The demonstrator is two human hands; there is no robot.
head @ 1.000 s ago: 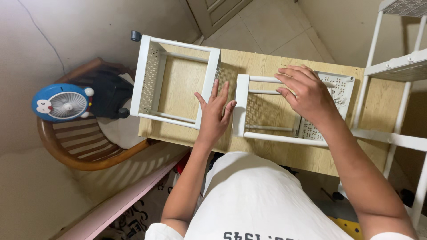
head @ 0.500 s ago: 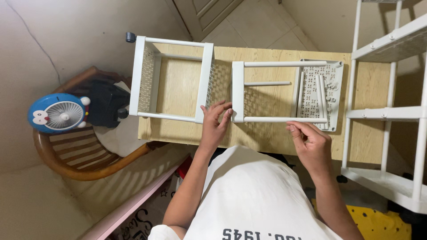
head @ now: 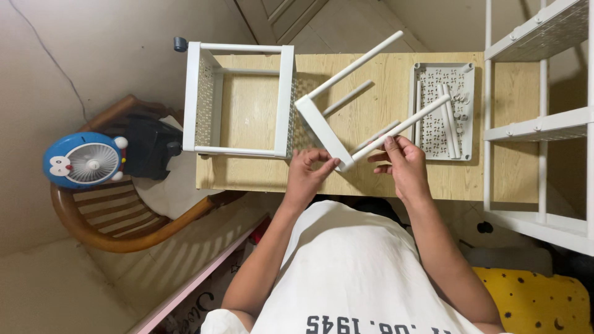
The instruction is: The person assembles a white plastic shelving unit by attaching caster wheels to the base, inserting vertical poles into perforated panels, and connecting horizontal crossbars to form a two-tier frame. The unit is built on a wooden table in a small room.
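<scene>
Looking straight down from the head camera, I see my two bare hands working at the near edge of a pale wooden table. My left hand pinches the near corner of a white shelf frame, a flat end bar with long tubes running out of it. My right hand closes its fingers around the near end of one white tube, close to where it meets that bar. The frame is tilted up off the table, and its long axis runs diagonally away from me, from the corner between my hands toward the far right. Both hands sit at the near end of the frame, the right one closer to the tube joint. I think the tube is seated in the bar, though my fingers hide the joint. Just beyond the tube ends lies a white perforated tray holding loose tubes and small fittings. To the left rests an assembled white shelf section with one caster. A blue character fan sits on a wooden chair at left, and a tall white rack stands at right.
</scene>
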